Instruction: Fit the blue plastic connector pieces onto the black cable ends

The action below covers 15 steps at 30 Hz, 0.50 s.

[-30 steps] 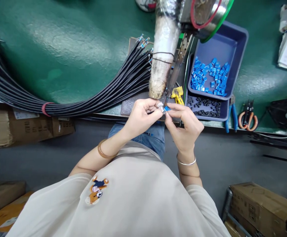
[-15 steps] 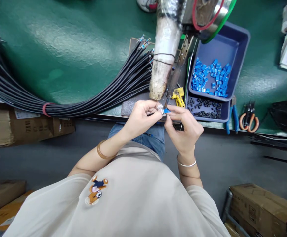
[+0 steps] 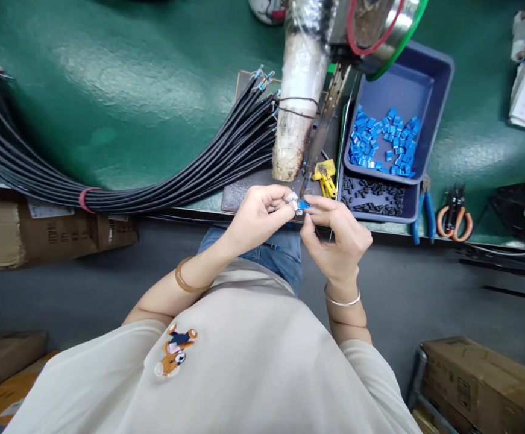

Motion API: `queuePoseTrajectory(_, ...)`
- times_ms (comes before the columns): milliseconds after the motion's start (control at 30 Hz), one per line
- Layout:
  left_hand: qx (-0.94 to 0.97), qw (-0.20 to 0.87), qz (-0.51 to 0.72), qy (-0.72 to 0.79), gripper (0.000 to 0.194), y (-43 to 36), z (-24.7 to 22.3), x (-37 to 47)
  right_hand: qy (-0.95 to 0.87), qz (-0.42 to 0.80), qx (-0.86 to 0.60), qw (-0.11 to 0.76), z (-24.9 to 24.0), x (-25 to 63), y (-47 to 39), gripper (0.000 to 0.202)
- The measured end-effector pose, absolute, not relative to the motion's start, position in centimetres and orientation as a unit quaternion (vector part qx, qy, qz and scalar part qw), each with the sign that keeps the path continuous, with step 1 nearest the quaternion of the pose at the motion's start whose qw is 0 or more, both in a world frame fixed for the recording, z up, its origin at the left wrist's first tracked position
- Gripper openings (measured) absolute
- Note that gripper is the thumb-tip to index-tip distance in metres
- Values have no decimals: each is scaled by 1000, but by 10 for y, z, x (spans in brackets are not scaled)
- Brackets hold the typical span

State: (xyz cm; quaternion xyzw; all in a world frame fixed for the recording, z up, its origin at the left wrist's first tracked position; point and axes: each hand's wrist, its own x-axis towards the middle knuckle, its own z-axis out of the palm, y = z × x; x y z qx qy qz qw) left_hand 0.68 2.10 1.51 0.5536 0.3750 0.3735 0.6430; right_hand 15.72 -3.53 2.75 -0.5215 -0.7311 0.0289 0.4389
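A small blue connector (image 3: 304, 205) is held between my two hands at the table's front edge, its metal pins toward the left. My left hand (image 3: 262, 214) is closed in a pinch at the pin side, white coverings on its fingertips. What looks like a black cable end runs between these fingers, mostly hidden. Thumb and forefinger of my right hand (image 3: 337, 232) close around the connector's other end. Just above the connector is the tip of a soldering iron (image 3: 317, 141), which slopes down from a stand.
Left lies a bundle of black cables (image 3: 154, 196) with stripped ends. A wrapped tube (image 3: 296, 114) hangs close above my hands. To the right are a yellow tool (image 3: 325, 175), a bin (image 3: 443, 90) of blue connectors, a bin (image 3: 409, 208) of black pieces, pliers (image 3: 429, 217) and cutters (image 3: 454, 220).
The blue connector has come slightly away from the iron's tip and shows more clearly. My hands have barely moved, and the view has shifted a little.
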Motion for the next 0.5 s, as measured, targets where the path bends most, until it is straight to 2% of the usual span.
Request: queuePoseTrajectory(500,549,658,352,376,13,14,16,7,-705,43,-554,441,29,157,-39,11)
